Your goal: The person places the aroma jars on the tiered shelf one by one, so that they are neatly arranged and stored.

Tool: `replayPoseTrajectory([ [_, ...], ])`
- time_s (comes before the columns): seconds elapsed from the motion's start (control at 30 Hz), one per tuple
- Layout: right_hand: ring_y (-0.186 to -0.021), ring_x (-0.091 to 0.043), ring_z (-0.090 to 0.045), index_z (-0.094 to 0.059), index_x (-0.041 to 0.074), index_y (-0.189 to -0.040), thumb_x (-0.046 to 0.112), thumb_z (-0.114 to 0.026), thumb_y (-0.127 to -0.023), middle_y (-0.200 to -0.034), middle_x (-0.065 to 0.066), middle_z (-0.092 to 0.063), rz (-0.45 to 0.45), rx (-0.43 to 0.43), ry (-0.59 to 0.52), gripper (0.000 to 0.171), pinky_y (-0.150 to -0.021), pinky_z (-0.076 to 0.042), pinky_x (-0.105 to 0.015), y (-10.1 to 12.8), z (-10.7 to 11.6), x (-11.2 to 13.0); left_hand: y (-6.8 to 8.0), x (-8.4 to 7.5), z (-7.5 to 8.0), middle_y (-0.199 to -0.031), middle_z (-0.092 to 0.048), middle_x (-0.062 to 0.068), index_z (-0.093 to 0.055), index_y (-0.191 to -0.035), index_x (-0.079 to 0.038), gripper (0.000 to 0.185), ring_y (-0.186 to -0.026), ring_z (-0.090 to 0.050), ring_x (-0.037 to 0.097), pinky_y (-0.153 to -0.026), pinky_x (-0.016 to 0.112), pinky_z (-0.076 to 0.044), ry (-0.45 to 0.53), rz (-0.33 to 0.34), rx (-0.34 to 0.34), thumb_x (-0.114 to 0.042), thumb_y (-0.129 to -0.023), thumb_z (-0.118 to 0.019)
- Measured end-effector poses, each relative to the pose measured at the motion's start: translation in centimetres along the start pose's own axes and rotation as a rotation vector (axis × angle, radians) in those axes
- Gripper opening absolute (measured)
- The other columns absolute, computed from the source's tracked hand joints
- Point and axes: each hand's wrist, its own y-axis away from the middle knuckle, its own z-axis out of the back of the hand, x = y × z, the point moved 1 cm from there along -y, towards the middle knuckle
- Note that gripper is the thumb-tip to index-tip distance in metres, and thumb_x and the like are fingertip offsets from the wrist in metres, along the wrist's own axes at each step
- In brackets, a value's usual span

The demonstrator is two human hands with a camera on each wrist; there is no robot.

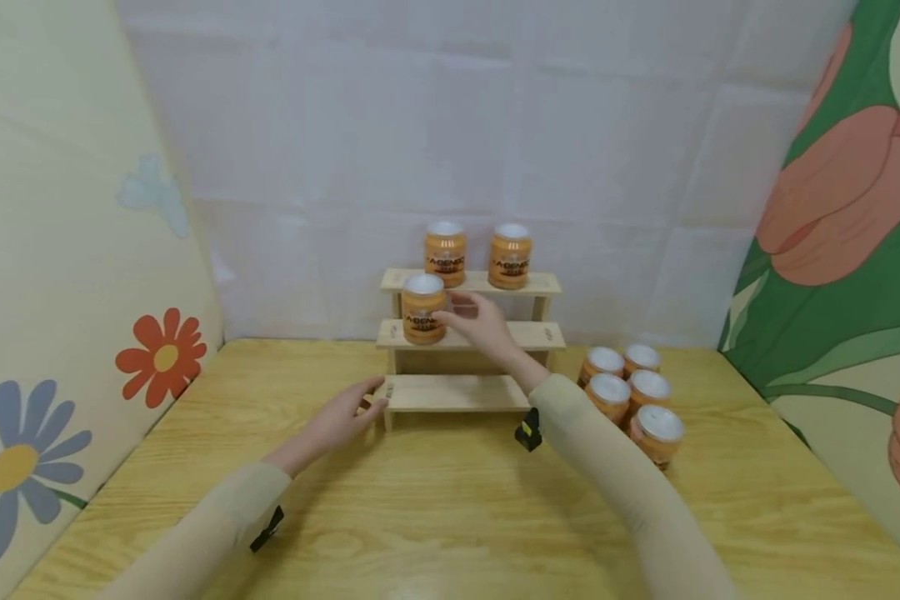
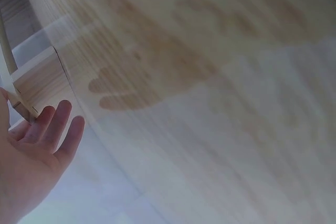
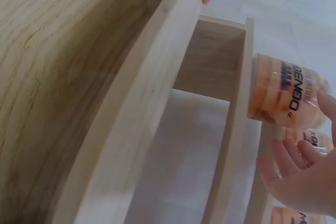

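A three-step wooden shelf (image 1: 457, 393) stands mid-table. Two orange jars with white lids (image 1: 445, 254) (image 1: 510, 256) sit on its top step. A third orange jar (image 1: 423, 308) stands at the left end of the middle step. My right hand (image 1: 476, 321) hovers just right of that jar with relaxed, spread fingers. The right wrist view shows the jar (image 3: 278, 93) on the shelf board (image 3: 157, 103), with the right hand (image 3: 299, 177) close beside it and not wrapped round it. With straight fingers, my left hand (image 1: 345, 417) touches the left end of the lowest step; the left wrist view shows this hand (image 2: 37, 150) flat.
Several more orange jars (image 1: 630, 392) cluster on the wooden table (image 1: 450, 500) right of the shelf. A flower-print panel (image 1: 60, 333) walls the left side. On the right stands a tulip-print panel (image 1: 855, 250), and a white cloth (image 1: 457, 125) hangs behind.
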Motion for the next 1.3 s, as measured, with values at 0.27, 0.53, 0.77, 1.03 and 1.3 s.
replayPoseTrajectory([
  [0.27, -0.123, -0.026, -0.051, -0.047, 0.005, -0.136, 0.035, -0.07, -0.084, -0.137, -0.012, -0.051, -0.014, -0.028, 0.046, 0.065, -0.101, -0.044, -0.036, 1.3, 4.2, 0.3, -0.3, -0.3, 0.2, -0.132, -0.052, 0.022, -0.039, -0.14, 0.001, 0.055, -0.105, -0.059, 0.031, -0.079, 0.042, -0.054, -0.085, 0.038, -0.015, -0.036, -0.1, -0.044],
  [0.53, -0.127, -0.029, -0.045, -0.042, 0.004, -0.14, 0.03, -0.066, -0.089, -0.14, -0.017, -0.046, -0.052, -0.008, 0.029, 0.062, -0.105, -0.04, -0.043, 3.8, 8.6, -0.3, -0.8, -0.2, 0.3, -0.125, -0.057, 0.022, -0.044, -0.136, 0.001, 0.055, -0.101, -0.062, 0.029, -0.076, 0.039, -0.055, -0.11, 0.063, -0.026, -0.039, -0.099, -0.045],
  [0.77, -0.128, -0.031, -0.045, -0.04, 0.004, -0.141, 0.029, -0.064, -0.09, -0.139, -0.018, -0.046, -0.088, -0.015, 0.004, 0.061, -0.104, -0.04, -0.046, 6.4, 12.1, -1.4, -0.9, -0.4, 0.3, -0.124, -0.057, 0.024, -0.045, -0.134, 0.002, 0.054, -0.099, -0.062, 0.03, -0.076, 0.04, -0.055, -0.105, 0.068, -0.029, -0.038, -0.098, -0.048],
  [1.03, -0.13, -0.03, -0.043, -0.038, 0.006, -0.142, 0.034, -0.062, -0.091, -0.141, -0.016, -0.045, -0.114, -0.044, 0.076, 0.064, -0.107, -0.036, -0.046, 9.2, 15.2, -2.4, -0.9, -0.5, 0.5, -0.123, -0.058, 0.023, -0.047, -0.131, 0.002, 0.053, -0.1, -0.062, 0.031, -0.08, 0.043, -0.053, -0.102, 0.058, -0.037, -0.038, -0.097, -0.049],
  [1.3, -0.128, -0.033, -0.043, -0.036, 0.002, -0.142, 0.027, -0.058, -0.095, -0.141, -0.02, -0.045, -0.11, -0.059, 0.153, 0.058, -0.102, -0.04, -0.046, 11.9, 17.2, -2.6, -0.9, -0.5, 0.4, -0.124, -0.057, 0.024, -0.046, -0.132, 0.003, 0.052, -0.101, -0.061, 0.031, -0.08, 0.042, -0.053, -0.101, 0.059, -0.03, -0.037, -0.098, -0.048],
])
